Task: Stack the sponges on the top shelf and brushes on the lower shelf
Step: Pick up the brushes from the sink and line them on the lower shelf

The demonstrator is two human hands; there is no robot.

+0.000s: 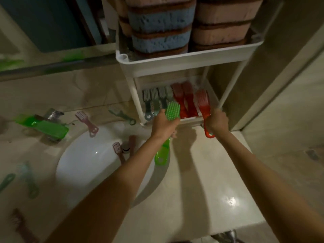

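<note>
A white two-tier rack [184,63] stands on the counter by the wall. Its top shelf holds stacked blue sponges [160,30] and pink sponges [220,21]. The lower shelf [192,119] holds a row of grey-green brushes [154,100] and red brushes [184,99]. My left hand [164,124] grips a green brush [168,132], bristle head pointing at the lower shelf. My right hand [216,121] grips a red brush [204,109] whose head is inside the lower shelf at its right end.
A white sink basin [87,165] lies at the left, with a pink brush [118,151] in it near the drain. On the counter around it lie another green brush [43,127], a pink brush [86,122], teal brushes [122,115] and a tap [52,114]. A wall stands at the right.
</note>
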